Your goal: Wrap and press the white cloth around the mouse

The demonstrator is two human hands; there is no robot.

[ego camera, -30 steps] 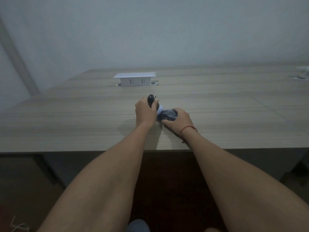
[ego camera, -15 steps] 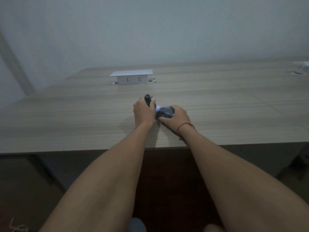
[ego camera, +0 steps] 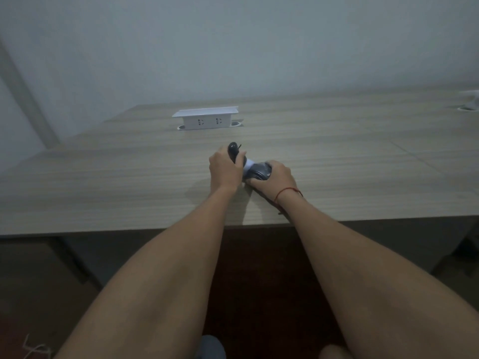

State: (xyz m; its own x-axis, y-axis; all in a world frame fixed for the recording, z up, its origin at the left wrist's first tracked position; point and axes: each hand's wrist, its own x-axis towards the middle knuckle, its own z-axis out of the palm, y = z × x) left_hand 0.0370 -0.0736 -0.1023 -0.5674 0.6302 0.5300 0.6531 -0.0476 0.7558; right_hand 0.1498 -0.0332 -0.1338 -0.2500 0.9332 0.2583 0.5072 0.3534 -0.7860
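On the table [ego camera: 129, 177], left hand [ego camera: 224, 168] gripping half-hidden black piece [ego camera: 233, 151], right hand [ego camera: 277, 178] clutching dark mouse [ego camera: 260, 173].

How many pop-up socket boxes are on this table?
2: one white socket box beyond the hands at centre, and another cut off at the table's far right edge.

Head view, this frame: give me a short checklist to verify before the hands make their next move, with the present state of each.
1. Left hand grips the black oval piece: ok.
2. Right hand holds the dark mouse: ok.
3. White part between the hands identifiable: cannot tell.
4. Both hands over the table, in from its near edge: ok.
5. Socket box apart from the hands: ok.
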